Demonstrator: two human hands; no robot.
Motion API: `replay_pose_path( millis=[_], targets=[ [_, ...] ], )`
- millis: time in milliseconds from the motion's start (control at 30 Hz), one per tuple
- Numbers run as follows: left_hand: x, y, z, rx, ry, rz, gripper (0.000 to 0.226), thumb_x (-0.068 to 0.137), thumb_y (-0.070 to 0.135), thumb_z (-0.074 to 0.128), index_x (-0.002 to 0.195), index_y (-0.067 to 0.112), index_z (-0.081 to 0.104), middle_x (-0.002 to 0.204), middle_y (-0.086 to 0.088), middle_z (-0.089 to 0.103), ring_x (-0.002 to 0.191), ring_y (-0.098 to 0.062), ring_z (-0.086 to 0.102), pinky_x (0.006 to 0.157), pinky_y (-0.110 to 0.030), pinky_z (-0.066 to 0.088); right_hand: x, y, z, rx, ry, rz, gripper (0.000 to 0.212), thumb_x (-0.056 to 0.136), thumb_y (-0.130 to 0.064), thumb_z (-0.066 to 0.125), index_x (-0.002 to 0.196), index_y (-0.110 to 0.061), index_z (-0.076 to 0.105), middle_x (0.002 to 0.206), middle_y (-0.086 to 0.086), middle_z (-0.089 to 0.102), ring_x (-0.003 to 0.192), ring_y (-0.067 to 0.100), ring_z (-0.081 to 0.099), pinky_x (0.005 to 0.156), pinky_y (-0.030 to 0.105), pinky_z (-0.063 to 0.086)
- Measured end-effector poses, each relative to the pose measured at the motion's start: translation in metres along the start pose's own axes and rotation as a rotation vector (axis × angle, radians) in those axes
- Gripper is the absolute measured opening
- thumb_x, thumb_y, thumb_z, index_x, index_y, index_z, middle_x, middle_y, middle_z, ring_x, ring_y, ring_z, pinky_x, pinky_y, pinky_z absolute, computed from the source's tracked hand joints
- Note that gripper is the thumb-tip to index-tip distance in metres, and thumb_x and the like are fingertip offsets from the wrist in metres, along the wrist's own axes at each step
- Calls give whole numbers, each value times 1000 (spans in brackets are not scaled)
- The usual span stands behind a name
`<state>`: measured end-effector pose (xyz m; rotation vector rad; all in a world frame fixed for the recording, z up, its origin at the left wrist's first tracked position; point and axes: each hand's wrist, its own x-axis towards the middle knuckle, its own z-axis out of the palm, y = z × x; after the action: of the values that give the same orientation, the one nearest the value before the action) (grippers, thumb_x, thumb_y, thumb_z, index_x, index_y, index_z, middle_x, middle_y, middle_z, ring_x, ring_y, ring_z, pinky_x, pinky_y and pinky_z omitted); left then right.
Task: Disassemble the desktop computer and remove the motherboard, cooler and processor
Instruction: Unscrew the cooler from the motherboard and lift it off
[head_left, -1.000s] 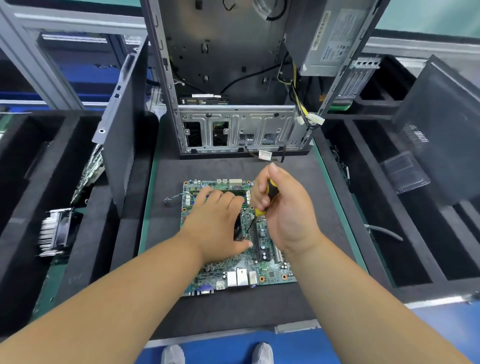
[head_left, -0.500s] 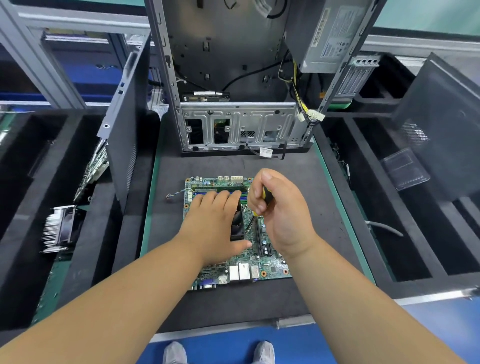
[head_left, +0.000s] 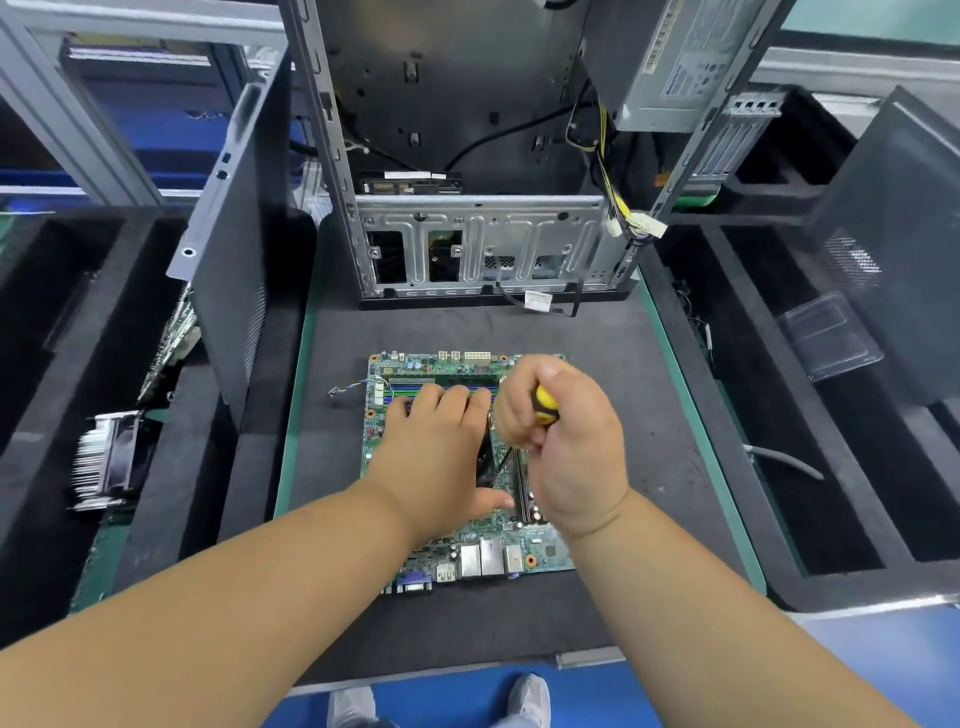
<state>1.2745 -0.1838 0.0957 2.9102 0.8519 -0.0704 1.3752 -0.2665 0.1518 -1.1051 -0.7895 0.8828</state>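
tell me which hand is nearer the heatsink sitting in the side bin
Left. The left hand lies on the motherboard, on the heatsink side; the right hand is further away.

We can read nothing: the print on the grey metal power supply's label (head_left: 675, 57) and the small white cable tag (head_left: 538, 301) is too blurred.

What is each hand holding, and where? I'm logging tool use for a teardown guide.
The right hand grips a screwdriver by its yellow-and-black handle. The left hand holds nothing; it rests flat on the motherboard.
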Motion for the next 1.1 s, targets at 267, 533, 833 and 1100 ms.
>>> replay_pose_path(
  millis=[267, 533, 833, 1100],
  targets=[
    [5, 5, -3, 36, -26, -29, 100, 65, 82, 55, 142, 25, 28, 127, 3, 40, 119, -25, 34, 101, -47, 31, 10, -16, -21, 137, -125, 138, 24, 84, -21, 42, 62, -13, 49, 50, 3, 35, 49, 17, 31, 51, 30, 25],
    [5, 5, -2, 40, -34, -21, 104, 67, 83, 52, 145, 20, 24, 129, 0, 39, 119, -27, 34, 103, -48, 31, -12, 2, 7, -62, 416, -22, 25, 94, -42, 44, 80, -25, 56, 75, 2, 52, 70, 17, 44, 64, 24, 40],
    [6, 7, -3, 15, -46, -24, 75, 69, 82, 50, 127, 35, 48, 120, 4, 44, 113, -24, 34, 101, -48, 33, 15, -14, -10, 27, -407, 128, 24, 76, -18, 43, 52, -18, 43, 46, -6, 38, 45, 14, 28, 51, 27, 20],
    [6, 7, -3, 29, -37, -39, 104, 68, 81, 54, 147, 21, 24, 129, -2, 40, 123, -28, 34, 102, -51, 34, -6, -6, 3, -37, 538, 127, 31, 90, -38, 48, 65, -24, 58, 61, -1, 50, 64, 19, 47, 60, 27, 39]
  ],
)
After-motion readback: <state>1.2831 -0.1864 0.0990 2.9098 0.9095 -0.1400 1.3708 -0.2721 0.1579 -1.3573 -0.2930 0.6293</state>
